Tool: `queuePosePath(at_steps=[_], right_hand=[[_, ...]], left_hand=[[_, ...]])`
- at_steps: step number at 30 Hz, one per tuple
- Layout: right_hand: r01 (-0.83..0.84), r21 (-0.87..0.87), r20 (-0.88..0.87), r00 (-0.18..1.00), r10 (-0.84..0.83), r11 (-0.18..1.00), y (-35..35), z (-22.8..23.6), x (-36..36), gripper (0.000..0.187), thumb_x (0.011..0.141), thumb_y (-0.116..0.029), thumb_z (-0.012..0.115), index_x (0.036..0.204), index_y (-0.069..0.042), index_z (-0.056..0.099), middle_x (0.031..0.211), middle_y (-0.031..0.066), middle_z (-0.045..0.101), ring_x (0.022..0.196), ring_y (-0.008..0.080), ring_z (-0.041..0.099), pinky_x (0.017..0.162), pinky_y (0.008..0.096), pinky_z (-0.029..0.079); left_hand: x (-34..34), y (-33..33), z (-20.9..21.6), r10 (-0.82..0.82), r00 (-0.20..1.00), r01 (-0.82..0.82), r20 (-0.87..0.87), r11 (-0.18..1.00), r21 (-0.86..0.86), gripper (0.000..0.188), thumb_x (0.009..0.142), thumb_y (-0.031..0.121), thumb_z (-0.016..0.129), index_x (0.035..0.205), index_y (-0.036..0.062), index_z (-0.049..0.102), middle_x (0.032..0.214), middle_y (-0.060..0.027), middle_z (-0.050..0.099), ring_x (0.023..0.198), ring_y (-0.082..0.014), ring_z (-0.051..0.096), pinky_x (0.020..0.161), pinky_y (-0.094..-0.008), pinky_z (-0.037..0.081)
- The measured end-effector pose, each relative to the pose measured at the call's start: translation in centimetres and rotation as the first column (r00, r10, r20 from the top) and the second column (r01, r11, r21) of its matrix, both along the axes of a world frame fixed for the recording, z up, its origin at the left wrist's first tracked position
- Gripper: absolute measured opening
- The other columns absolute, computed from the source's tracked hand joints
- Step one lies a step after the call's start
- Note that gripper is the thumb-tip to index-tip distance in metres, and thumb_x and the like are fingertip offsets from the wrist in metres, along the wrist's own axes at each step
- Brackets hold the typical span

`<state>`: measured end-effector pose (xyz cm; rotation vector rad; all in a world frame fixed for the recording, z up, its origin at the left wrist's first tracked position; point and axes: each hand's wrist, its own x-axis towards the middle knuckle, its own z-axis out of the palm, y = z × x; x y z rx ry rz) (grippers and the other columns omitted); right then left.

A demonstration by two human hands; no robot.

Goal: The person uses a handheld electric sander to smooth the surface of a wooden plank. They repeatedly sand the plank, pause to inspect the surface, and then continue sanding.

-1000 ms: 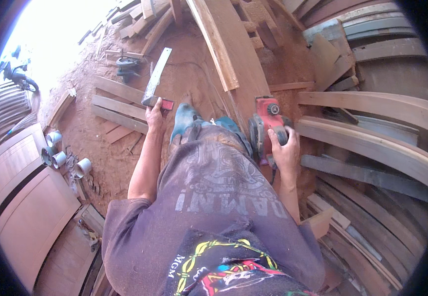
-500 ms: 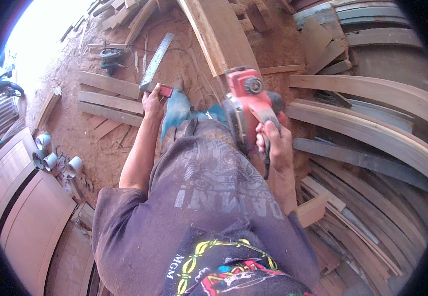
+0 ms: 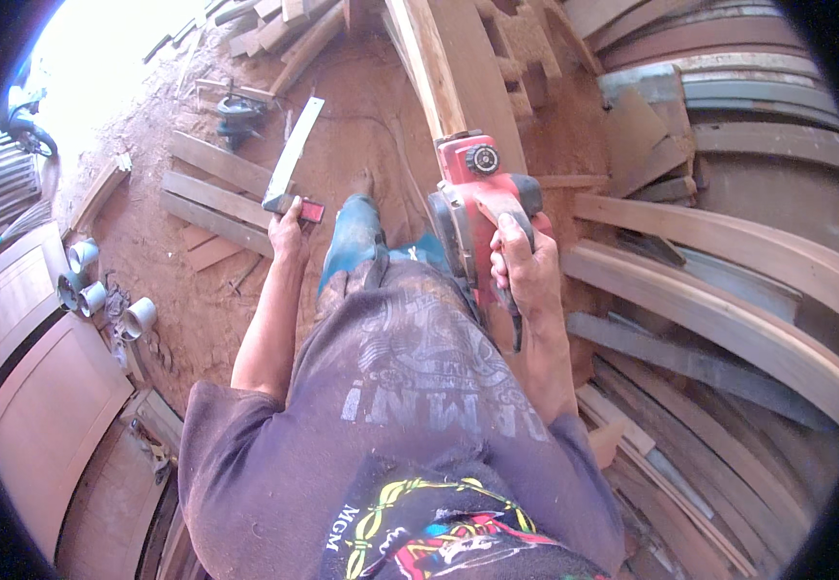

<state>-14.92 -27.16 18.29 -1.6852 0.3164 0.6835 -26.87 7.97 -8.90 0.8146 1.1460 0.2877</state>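
Observation:
In my right hand is a red and black electric hand planer, gripped by its rear handle with the cord hanging below. The planer's front end meets or overlaps the near end of a long wooden beam; I cannot tell if they touch. My left hand is closed round the stock of a try square, which has a red-faced block and a long metal blade pointing away from me. The square is held out to the left of the beam, apart from it.
A corded power tool lies on the dusty floor beside several planks. Long boards are stacked along the right. Wooden panels and white cups stand at the left. Timber offcuts are piled at the far side.
The planer has moved slightly left and tilted a little. The left hand with the square has come nearer to me, and the blade's angle has shifted. The whole view has turned slightly.

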Motion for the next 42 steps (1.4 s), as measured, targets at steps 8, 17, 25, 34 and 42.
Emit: queuePosePath(at_steps=[8, 17, 25, 34, 42], right_hand=[[-0.027, 0.058, 0.134, 0.991, 0.019, 0.998, 6.5, 0.6, 8.6, 0.048, 0.111, -0.044, 0.060, 0.103, 0.002, 0.069, 0.074, -0.0011, 0.059, 0.054, 0.0048, 0.049, 0.047, 0.0234, 0.039], [0.058, -0.058, 0.021, 0.998, -0.057, 0.997, 8.1, 1.2, 10.0, 0.050, 0.111, -0.045, 0.057, 0.113, 0.003, 0.073, 0.076, -0.0048, 0.056, 0.058, 0.0040, 0.050, 0.050, 0.0234, 0.037], [0.109, -0.189, -0.105, 0.986, -0.131, 0.976, 9.4, 2.0, 8.9, 0.050, 0.110, -0.044, 0.056, 0.117, 0.003, 0.072, 0.069, -0.0016, 0.056, 0.059, 0.0072, 0.051, 0.052, 0.0250, 0.038], [0.077, -0.240, -0.092, 0.991, -0.102, 0.968, 10.3, 3.2, 9.8, 0.057, 0.108, -0.050, 0.056, 0.118, 0.004, 0.073, 0.070, -0.0004, 0.058, 0.059, 0.0082, 0.052, 0.054, 0.0274, 0.039], [0.057, -0.194, -0.118, 0.990, -0.081, 0.979, 9.3, 2.5, 9.3, 0.054, 0.109, -0.047, 0.057, 0.117, 0.004, 0.072, 0.069, -0.0008, 0.058, 0.058, 0.0076, 0.052, 0.053, 0.0265, 0.039]], left_hand=[[7.5, 7.6, 3.7, 0.002, 0.990, -0.017, 0.139, 0.994, 0.105, 0.032, 0.101, 0.009, 0.076, 0.130, 0.0113, 0.064, 0.112, -0.0025, 0.073, 0.098, -0.0164, 0.074, 0.080, -0.0339, 0.062], [36.8, 14.5, 13.2, -0.619, 0.783, 0.383, 0.057, 0.553, 0.740, 0.027, 0.099, 0.015, 0.078, 0.122, 0.0018, 0.073, 0.110, -0.0083, 0.077, 0.098, -0.0171, 0.072, 0.087, -0.0306, 0.059], [57.8, 17.4, 13.1, -0.868, 0.383, 0.588, -0.315, -0.034, 0.808, 0.037, 0.099, 0.026, 0.079, 0.127, 0.0029, 0.069, 0.109, -0.0080, 0.075, 0.094, -0.0174, 0.072, 0.082, -0.0321, 0.059], [57.6, 17.6, 15.0, -0.980, 0.201, 0.665, 0.000, 0.136, 0.734, 0.046, 0.098, 0.032, 0.080, 0.131, 0.0043, 0.066, 0.106, -0.0064, 0.073, 0.090, -0.0153, 0.070, 0.079, -0.0325, 0.057], [52.8, 11.4, 15.5, -0.981, 0.123, 0.730, -0.153, -0.015, 0.683, 0.065, 0.086, 0.041, 0.091, 0.134, 0.0062, 0.065, 0.108, -0.0076, 0.071, 0.100, -0.0168, 0.069, 0.085, -0.0343, 0.056]])
